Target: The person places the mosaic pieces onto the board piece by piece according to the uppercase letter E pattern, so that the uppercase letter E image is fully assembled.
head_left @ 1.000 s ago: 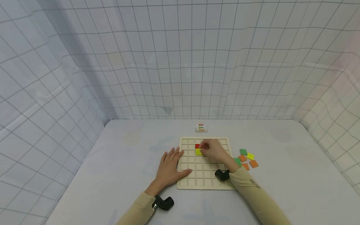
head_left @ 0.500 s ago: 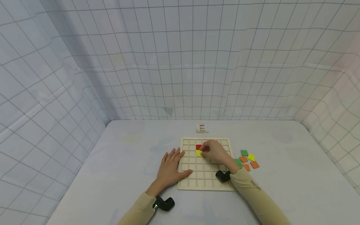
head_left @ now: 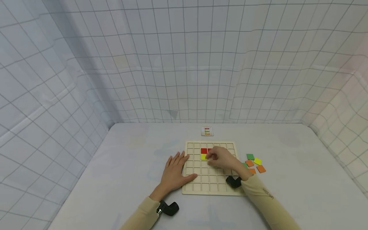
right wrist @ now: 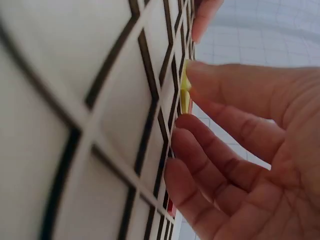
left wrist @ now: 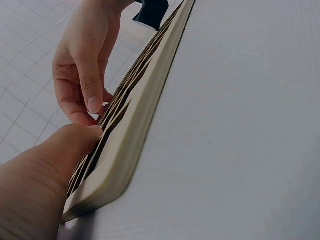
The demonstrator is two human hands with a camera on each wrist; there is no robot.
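My left hand (head_left: 173,174) lies flat over the left edge of a pale gridded board (head_left: 201,188), its thumb on the bare cells. The right hand (head_left: 223,158) is above the board's upper middle with fingers loosely bent. In the right wrist view its thumb tip touches a yellow tile (right wrist: 185,101) beside another yellow piece, while the other fingertips meet the grid. The head view shows one yellow tile (head_left: 203,157) in a cell under a red tile (head_left: 203,150). A second red tile (head_left: 209,150) sits beside that, partly covered by the hand.
Loose green (head_left: 250,157), yellow (head_left: 257,161) and orange tiles (head_left: 261,168) lie right of the board, some partly behind the right forearm. A small printed pattern card (head_left: 207,131) lies beyond the board. Grid-lined white cloth (head_left: 184,80) surrounds the white table.
The right hand has shifted slightly right and toward the body, its fingers loosening, uncovering more of the second red tile. The left hand stays on the board.
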